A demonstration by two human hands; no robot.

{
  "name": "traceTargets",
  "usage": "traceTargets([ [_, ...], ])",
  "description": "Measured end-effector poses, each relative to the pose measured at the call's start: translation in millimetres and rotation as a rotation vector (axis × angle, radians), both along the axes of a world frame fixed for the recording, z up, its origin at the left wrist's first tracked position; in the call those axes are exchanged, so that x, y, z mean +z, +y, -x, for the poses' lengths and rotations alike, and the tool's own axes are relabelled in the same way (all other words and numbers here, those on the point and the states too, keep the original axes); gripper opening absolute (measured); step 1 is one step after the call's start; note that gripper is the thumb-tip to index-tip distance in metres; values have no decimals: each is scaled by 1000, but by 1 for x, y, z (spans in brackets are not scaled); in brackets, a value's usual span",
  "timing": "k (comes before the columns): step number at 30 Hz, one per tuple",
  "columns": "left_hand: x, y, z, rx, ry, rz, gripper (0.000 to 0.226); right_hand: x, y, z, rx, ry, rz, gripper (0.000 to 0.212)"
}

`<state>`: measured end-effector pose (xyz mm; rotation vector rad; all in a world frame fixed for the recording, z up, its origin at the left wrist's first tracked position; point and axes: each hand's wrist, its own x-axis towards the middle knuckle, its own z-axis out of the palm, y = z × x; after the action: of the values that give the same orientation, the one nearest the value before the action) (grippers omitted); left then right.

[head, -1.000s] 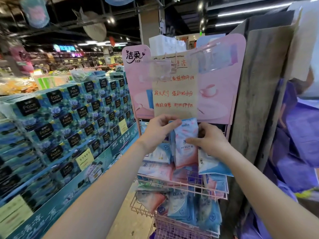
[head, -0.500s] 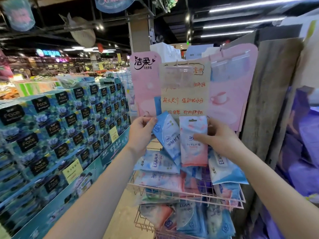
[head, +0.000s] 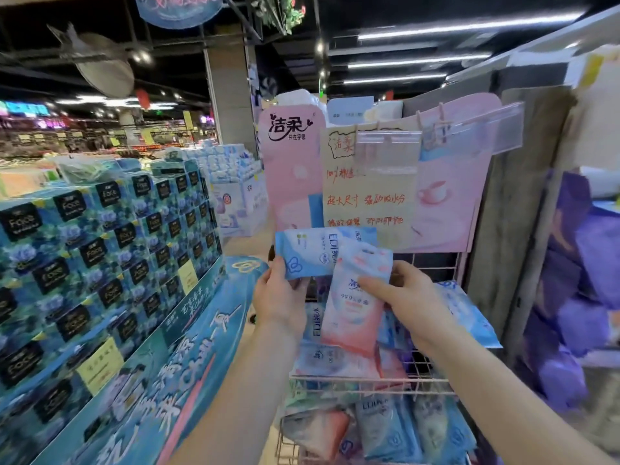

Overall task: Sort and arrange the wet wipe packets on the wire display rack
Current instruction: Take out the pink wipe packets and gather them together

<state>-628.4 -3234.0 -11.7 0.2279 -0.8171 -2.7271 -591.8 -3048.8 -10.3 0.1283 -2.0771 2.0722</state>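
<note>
My left hand (head: 280,297) grips a blue wet wipe packet (head: 307,253) by its lower left corner, turned sideways above the rack. My right hand (head: 402,298) holds a pink and blue packet (head: 352,317) upright, its top overlapping the blue one. Both packets hover over the upper basket of the pink wire rack (head: 369,384), where several more blue and pink packets (head: 469,313) lie. A lower basket (head: 379,431) also holds several packets.
A pink brand sign with a handwritten paper note (head: 365,203) stands behind the rack. Stacked blue tissue boxes (head: 100,256) fill a display to the left. A grey wooden panel (head: 523,196) and purple goods (head: 577,297) stand at the right.
The two packets have been pulled apart from one bunch. My left hand has swung the blue packet to lie sideways, and my right hand has tilted the pink one lower.
</note>
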Motion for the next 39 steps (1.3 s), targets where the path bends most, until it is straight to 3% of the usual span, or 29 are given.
traceTargets([
  [4, -24, 6, -3, -102, 0, -49, 30, -15, -24, 3, 32, -42, 319, 22],
  [7, -31, -1, -12, -145, 15, 12, 3, -17, -33, 2, 9, -44, 447, 16],
  [8, -31, -5, -17, -149, 12, 68, 7, -18, -34, 1, -9, -41, 461, 14],
  [14, -30, -37, -30, -229, 82, 678, 32, -20, -35, 1, -28, -24, 467, 15],
  [18, -24, -51, -30, -327, 203, 1108, 26, -18, -32, -1, 16, 7, 442, 20],
  [21, -21, -57, -25, -375, 238, 1295, 31, -16, -32, -1, 37, 39, 446, 26],
  [30, -32, -51, -23, -382, 172, 1086, 53, -9, -33, 6, 33, 87, 604, 18],
  [34, -31, -50, -24, -420, 236, 1006, 52, -11, -43, 5, 88, 94, 495, 29],
  [37, -23, -49, -25, -467, 263, 976, 42, -7, -62, 8, 96, 80, 364, 26],
  [39, -20, -50, -23, -383, 255, 1010, 43, -2, -72, 9, 85, 81, 277, 23],
])
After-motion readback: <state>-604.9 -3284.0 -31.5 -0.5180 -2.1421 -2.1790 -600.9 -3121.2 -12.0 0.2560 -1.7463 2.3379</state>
